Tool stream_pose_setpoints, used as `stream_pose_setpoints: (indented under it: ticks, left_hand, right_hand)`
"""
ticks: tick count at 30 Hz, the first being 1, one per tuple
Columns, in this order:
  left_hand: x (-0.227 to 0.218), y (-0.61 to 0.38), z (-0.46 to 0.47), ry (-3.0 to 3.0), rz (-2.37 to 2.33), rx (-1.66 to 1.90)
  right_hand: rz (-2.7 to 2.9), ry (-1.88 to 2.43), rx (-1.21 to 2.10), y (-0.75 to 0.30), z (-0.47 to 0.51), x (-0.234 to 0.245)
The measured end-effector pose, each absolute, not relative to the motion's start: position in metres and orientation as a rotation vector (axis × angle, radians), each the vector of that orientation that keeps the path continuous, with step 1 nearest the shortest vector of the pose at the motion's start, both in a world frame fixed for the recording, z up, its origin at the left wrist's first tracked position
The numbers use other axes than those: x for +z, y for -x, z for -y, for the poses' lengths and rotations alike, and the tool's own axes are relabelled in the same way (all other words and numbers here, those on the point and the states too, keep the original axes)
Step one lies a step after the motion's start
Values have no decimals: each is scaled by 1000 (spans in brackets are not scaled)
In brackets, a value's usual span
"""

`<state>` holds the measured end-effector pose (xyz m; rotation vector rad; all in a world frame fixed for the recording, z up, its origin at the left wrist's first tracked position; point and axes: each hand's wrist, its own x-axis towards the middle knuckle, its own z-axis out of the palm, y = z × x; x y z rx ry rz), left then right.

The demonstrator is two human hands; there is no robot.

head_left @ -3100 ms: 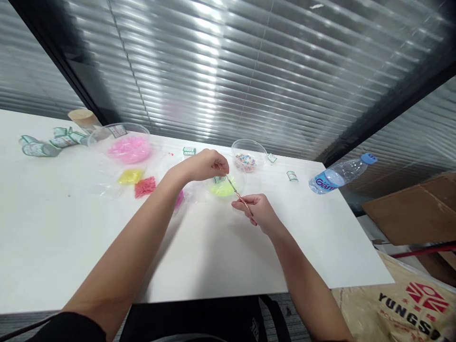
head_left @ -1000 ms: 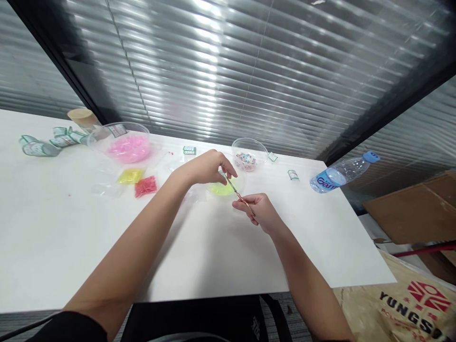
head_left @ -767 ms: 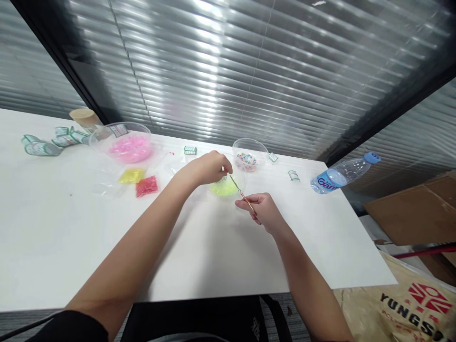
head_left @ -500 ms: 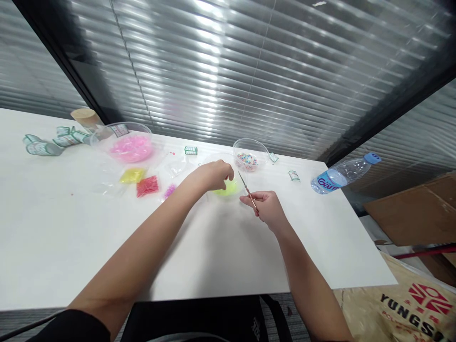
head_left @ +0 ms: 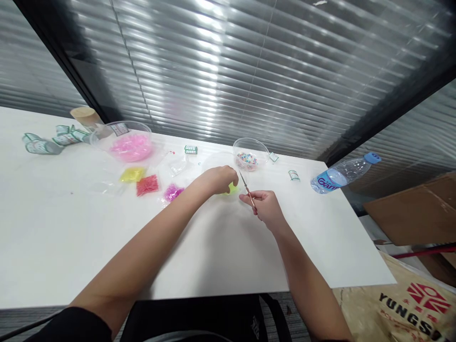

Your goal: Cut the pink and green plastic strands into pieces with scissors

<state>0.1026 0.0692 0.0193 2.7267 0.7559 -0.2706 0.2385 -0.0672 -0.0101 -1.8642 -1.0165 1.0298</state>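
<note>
My left hand reaches into a clear bowl of yellow-green beads, fingers curled down over the beads; what they pinch is hidden. My right hand is closed on a thin metal needle that points up and away toward the bowl. Behind them stands a small clear bowl of mixed coloured beads. All of it rests on a white table.
A large clear bowl of pink beads sits at the back left, with small bags of yellow, red and magenta beads near it. Green-printed rolls and a paper cup lie far left. A water bottle lies at right.
My left hand has let go of the needle tip and dropped into the yellow-green bead bowl. My right hand has shifted slightly right, with the needle tilted more upright.
</note>
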Motion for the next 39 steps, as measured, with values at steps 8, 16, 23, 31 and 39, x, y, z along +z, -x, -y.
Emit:
stream_pose_setpoints:
  ticks: [8, 16, 23, 31, 39]
  left_hand:
    - [14, -102, -75, -2717, -781, -221]
    - [24, -89, -81, -2628, -791, 6]
    - [48, -72, -83, -2392, -774, 227]
    - [46, -69, -88, -2226, -799, 321]
    - [45, -66, -93, -2254, -728, 385]
  right_hand:
    - [1027, 1842, 1044, -237, 67, -9]
    - [1020, 1821, 1049, -237, 68, -8]
    - [1035, 1743, 1084, -236, 70, -5]
    - [1065, 1661, 1129, -232, 70, -5]
    - [1064, 1595, 1177, -231, 72, -1]
